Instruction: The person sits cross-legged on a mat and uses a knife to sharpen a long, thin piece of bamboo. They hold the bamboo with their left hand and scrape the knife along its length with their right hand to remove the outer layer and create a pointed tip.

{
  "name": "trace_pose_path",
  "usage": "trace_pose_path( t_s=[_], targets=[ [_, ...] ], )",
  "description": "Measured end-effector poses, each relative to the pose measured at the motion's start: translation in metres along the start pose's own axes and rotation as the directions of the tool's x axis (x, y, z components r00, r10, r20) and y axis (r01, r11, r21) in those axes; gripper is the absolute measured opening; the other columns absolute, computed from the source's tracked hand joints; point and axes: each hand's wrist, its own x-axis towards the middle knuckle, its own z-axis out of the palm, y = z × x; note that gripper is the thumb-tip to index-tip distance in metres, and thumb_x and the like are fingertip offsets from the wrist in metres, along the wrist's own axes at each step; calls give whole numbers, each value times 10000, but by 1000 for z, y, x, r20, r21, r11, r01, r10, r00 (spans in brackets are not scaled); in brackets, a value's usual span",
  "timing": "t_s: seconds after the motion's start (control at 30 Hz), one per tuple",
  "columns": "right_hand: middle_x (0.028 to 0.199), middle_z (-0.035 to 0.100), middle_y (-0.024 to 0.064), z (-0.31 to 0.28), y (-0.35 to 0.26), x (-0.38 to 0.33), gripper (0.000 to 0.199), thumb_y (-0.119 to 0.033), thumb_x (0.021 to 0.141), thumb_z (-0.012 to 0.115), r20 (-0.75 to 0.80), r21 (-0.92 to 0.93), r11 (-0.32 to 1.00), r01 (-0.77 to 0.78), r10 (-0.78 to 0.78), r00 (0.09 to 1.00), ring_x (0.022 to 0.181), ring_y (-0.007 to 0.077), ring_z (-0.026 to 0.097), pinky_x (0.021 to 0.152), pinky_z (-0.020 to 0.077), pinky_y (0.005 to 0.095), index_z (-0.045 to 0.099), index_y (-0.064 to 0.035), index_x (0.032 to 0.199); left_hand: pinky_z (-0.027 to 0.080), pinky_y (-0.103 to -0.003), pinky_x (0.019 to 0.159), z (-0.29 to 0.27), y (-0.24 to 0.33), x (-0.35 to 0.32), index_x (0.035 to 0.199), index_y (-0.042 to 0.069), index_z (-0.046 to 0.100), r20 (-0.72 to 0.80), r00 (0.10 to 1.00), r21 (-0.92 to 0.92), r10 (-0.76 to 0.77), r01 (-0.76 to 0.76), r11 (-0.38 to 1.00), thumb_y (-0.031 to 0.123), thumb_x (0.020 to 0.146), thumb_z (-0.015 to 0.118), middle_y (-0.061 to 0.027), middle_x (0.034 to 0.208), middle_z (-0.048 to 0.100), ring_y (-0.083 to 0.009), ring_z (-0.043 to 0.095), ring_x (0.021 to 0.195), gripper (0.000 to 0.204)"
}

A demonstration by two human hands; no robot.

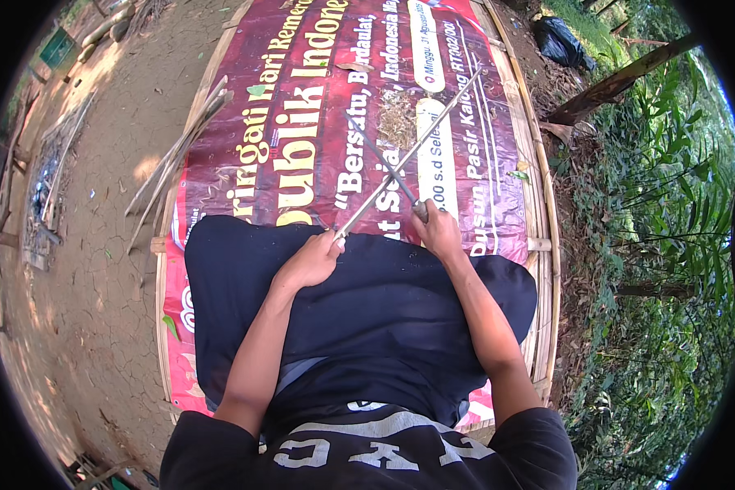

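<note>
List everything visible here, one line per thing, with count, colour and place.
Bamboo strip: one, pale, held slanting up over the banner.
Knife: one, grey blade, crossing the strip.
Banner: one, maroon with yellow and white print, spread on the platform.
Bamboo platform: one, tan, under the banner.
Shavings: one pile, straw-coloured, on the banner.
Bamboo sticks: several, tan, platform's left edge.
Black bag: one, top right.
Left hand: grips the strip.
Right hand: grips the knife.

A red printed banner (318, 122) covers a bamboo platform (539, 212). Left of the banner, loose bamboo strips (175, 159) lie on cracked dirt (98, 269); beyond its far right corner, a black bag (565, 41).
</note>
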Motion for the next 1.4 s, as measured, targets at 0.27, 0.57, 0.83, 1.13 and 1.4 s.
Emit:
trace_pose_path(
  t_s=[0.27, 0.57, 0.83, 1.13, 1.4],
  targets=[
    [771, 689, 226, 2, 25, 25, 304, -313, 915, 665, -31, -58, 994, 94, -96, 995, 709, 435, 673, 627, 521, 532, 540, -48, 999, 415, -418, 642, -9, 7, -15, 909, -10, 501, 5, 1000, 62, 18, -19, 998, 169, 1031, 461, -137, 713, 531, -271, 480, 643, 221],
    [727, 672, 238, -5, 36, 18, 318, -340, 907, 653, -82, 21, 999, -27, 29, 996, 717, 473, 654, 648, 506, 560, 557, -54, 1008, 364, -284, 513, -18, 3, -12, 892, 56, 485, 120, 991, -166, -62, 81, 983, 216, 1059, 436, 17, 683, 439, -80, 393, 571, 236],
    [780, 665, 303, -6, 65, 53, 333, -293, 918, 643, -292, 151, 941, -304, 336, 896, 792, 487, 664, 690, 504, 549, 613, 29, 1000, 234, -211, 389, -22, 24, -18, 977, 80, 478, 272, 939, -380, -208, 304, 874, 257, 1077, 428, 53, 672, 357, -20, 285, 486, 209],
    [669, 624, 280, -22, 8, 7, 384, -341, 907, 690, -129, 253, 967, -42, 77, 989, 668, 483, 636, 590, 489, 517, 608, 34, 894, 272, -208, 359, -14, 35, -5, 1034, 57, 491, 328, 920, -664, -213, 386, 640, 417, 1100, 301, 44, 639, 371, -28, 301, 430, 412],
    [614, 632, 166, 2, -58, -40, 344, -348, 858, 729, -1, 70, 926, 372, -372, 928, 608, 378, 666, 550, 525, 482, 573, -69, 984, 285, -217, 343, -5, 34, 0, 968, 54, 500, 215, 953, -604, -214, 302, 738, 387, 1100, 314, 44, 599, 391, -32, 308, 391, 405]
  ],
)
